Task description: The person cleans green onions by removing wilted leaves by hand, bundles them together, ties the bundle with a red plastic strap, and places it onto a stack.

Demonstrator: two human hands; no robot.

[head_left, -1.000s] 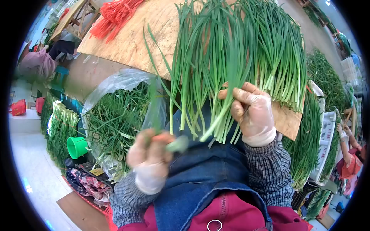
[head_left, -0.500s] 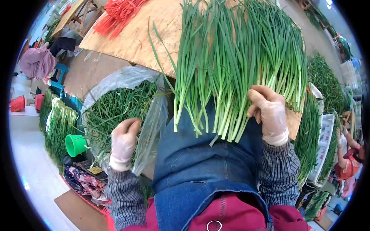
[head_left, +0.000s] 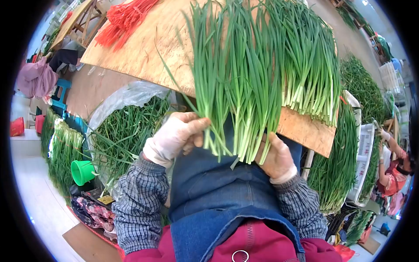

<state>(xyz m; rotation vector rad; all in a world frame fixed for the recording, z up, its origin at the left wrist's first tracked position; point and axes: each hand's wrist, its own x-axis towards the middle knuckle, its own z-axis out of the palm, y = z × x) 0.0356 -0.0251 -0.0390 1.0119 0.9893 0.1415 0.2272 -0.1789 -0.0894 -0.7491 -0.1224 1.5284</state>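
Long green stalks (head_left: 244, 87) with pale lower ends lie across the wooden board (head_left: 144, 48), their ends hanging over its near edge above my apron. My left hand (head_left: 176, 133), in a thin pale glove, is closed round the stalks at the left side of this bunch. At the bunch's lower right, my right hand (head_left: 277, 158) has its thumb and fingers against the pale ends, closed on them. A denser pile of stalks (head_left: 312, 70) rests on the board to the right, apart from both hands.
Red ties (head_left: 126, 22) lie at the board's upper left. A plastic bag of loose greens (head_left: 126, 126) stands left, beyond it a green bucket (head_left: 82, 172) and bundled stalks (head_left: 65, 153). On the right are more stalks (head_left: 334, 161), a white crate (head_left: 363, 161) and a person (head_left: 393, 174).
My left hand has moved from over the bag to the stalks and closed on them. My right hand has shifted left and down to the bunch's ends.
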